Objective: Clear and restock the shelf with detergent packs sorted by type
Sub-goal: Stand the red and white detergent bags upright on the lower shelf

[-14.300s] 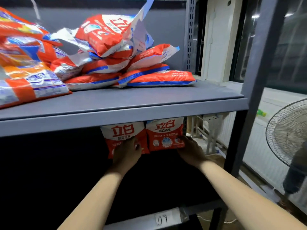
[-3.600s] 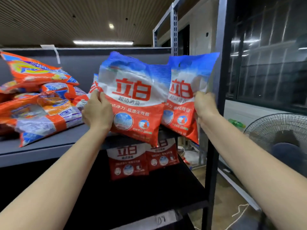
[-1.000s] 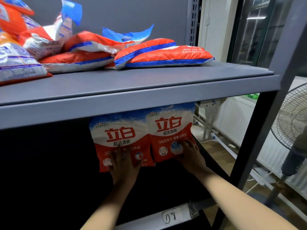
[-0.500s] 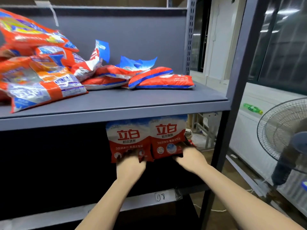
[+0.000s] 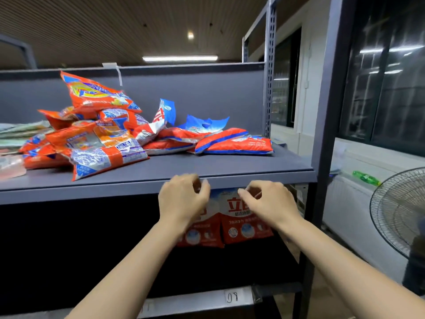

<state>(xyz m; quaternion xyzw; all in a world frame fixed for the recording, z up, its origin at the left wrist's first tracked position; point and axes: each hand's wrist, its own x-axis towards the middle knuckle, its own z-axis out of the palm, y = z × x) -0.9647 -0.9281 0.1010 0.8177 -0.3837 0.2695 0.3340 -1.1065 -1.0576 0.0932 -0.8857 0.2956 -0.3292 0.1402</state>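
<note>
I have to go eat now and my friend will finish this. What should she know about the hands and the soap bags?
Left hand and right hand: both hold nothing, fingers loosely curled, in front of the upper shelf edge.
Two red-and-white packs stand upright side by side on the lower shelf.
The mixed pile of packs lies unsorted on the upper shelf, red-and-blue ones at its right end.
Left: move the pile down, grouped by type.
</note>
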